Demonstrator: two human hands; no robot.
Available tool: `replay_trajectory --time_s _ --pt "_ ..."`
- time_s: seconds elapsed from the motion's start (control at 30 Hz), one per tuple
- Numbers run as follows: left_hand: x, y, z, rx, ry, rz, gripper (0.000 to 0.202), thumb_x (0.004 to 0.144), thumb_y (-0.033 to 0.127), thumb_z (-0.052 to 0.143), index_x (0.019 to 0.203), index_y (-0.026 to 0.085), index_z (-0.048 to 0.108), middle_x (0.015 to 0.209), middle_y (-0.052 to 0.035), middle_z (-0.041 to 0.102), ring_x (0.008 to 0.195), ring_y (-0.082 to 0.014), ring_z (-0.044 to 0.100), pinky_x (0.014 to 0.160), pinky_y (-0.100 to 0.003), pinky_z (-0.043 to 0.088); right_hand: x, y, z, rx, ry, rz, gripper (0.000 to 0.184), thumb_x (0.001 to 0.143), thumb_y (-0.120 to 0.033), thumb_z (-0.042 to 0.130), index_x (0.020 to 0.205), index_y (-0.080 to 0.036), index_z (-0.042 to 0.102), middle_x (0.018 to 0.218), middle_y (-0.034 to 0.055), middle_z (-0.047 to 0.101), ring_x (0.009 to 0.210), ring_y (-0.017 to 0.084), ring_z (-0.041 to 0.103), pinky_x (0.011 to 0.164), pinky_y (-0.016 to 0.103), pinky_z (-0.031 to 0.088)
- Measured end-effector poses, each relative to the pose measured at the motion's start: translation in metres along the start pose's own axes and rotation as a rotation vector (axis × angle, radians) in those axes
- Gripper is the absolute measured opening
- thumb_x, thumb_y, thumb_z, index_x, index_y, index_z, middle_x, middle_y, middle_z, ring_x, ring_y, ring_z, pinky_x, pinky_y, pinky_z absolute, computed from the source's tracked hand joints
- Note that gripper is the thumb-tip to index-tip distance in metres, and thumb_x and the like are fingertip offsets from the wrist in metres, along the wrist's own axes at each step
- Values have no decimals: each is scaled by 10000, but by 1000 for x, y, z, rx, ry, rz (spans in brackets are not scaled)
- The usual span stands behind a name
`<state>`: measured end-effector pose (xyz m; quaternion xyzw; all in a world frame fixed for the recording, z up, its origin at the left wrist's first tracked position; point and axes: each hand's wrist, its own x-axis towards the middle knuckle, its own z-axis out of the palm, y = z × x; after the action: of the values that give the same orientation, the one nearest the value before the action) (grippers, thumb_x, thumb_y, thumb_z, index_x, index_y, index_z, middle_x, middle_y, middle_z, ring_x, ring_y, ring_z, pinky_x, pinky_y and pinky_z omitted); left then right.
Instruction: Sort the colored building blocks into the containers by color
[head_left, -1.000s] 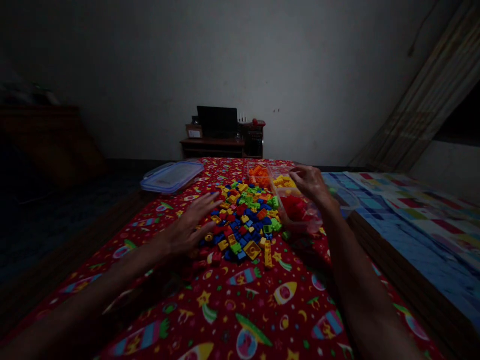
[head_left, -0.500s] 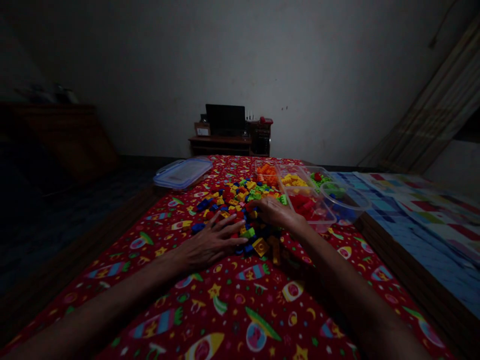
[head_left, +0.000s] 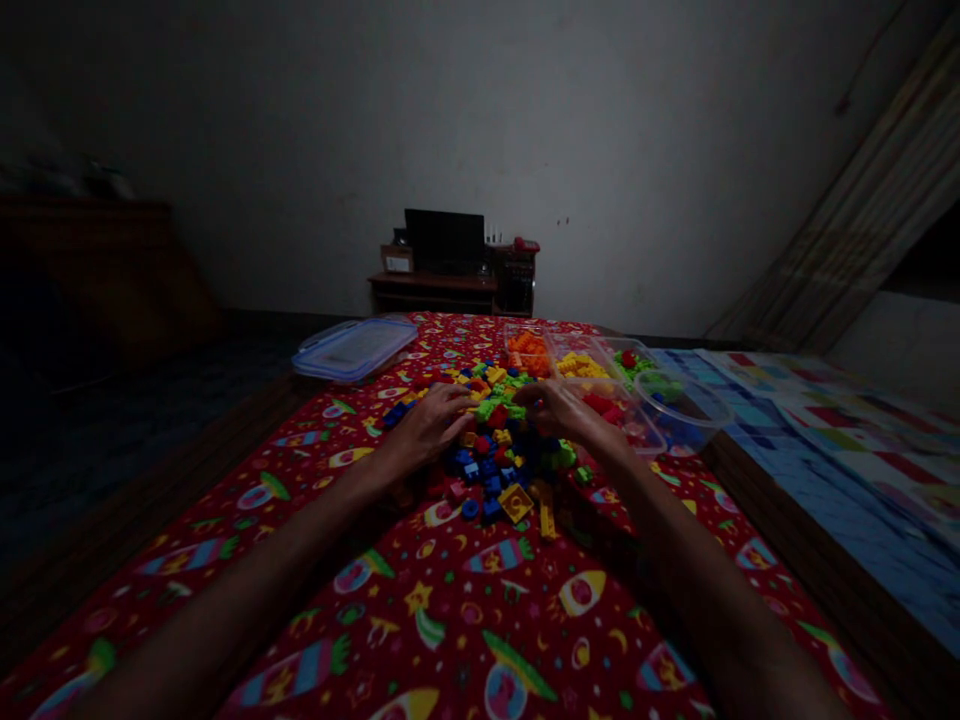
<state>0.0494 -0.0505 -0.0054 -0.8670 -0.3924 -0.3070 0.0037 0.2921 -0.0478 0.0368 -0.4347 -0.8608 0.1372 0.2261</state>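
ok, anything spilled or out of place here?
Mixed coloured plastic bricks lie loose in a heap on the red patterned sheet, beside the clear plastic tray, left hand and right hand in it. A blue-rimmed clear lid sits apart at the sheet's left edge.

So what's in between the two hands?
In the head view, loose toy bricks lie between the left hand and the right hand, mostly green and yellow ones.

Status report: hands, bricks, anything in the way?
Left hand and right hand both on the toy brick pile; grip unreadable. Clear tubs of sorted bricks just right of the pile, beside the right hand.
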Motion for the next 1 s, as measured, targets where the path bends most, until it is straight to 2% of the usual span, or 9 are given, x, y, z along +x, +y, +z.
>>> replay_trajectory --time_s 0.1,0.2,0.3,0.43,0.63,0.73,0.83,0.9,1.0 --pt "-3 17 -13 -65 -136 58 271 920 332 429 1008 215 657 1000 -63 621 956 -182 575 854 -310 463 0 -2 5 -50 14 -28 251 761 -71 486 875 -145 697 773 48 657 736 158 551 679 245 383" --pt "-10 35 -15 -82 -286 79 249 881 367 514 1033 230 657 994 -53 625 906 -177 591 807 -275 462 0 -6 18 -128 -54 -83 239 819 -96 458 878 -132 687 754 60 643 692 142 528 658 240 363" --pt "-17 48 -8 -28 -357 65 259 841 369 578 1054 242 651 1018 -53 624 922 -194 588 812 -276 452 -2 -6 30 -160 -123 -122 241 824 -98 480 948 -133 684 808 76 651 723 145 535 681 236 372" --pt "-23 52 0 52 -338 29 183 858 300 547 976 202 646 999 -68 604 891 -194 569 785 -289 455 -3 -6 28 -137 -105 -85 263 774 -73 528 957 -151 701 851 78 666 785 165 560 719 245 392" --pt "-21 31 -3 -20 -253 97 170 836 317 590 948 190 598 1144 -84 530 1068 -224 487 920 -345 416 -5 -15 -5 -21 -4 0 214 747 -133 579 890 -188 727 827 50 674 763 169 566 664 247 396" --pt "-18 21 -9 -41 -216 65 190 819 309 589 957 179 576 1120 -81 536 1071 -224 483 934 -346 408 -7 -22 -19 -139 -137 38 170 718 -95 559 726 -160 716 663 31 628 609 135 514 576 246 349" --pt "-18 22 -19 -4 -283 -20 183 804 281 573 952 176 550 968 -44 569 900 -187 539 804 -295 449 -11 -31 -24 -309 -334 30 187 726 -73 533 615 -137 668 547 23 557 515 103 444 519 246 295" --pt "-21 28 -24 20 -330 -38 172 813 263 551 965 183 540 929 -24 577 827 -163 549 739 -263 450 -14 -38 -20 -388 -397 20 167 756 -90 533 662 -123 667 588 37 577 545 107 473 522 239 303" --pt "-25 42 -26 106 -395 -21 166 828 220 521 989 198 561 1002 -32 587 862 -159 567 751 -249 451 -20 -44 -6 -457 -390 -2 136 803 -179 572 864 -106 670 792 87 644 731 152 566 616 229 377"
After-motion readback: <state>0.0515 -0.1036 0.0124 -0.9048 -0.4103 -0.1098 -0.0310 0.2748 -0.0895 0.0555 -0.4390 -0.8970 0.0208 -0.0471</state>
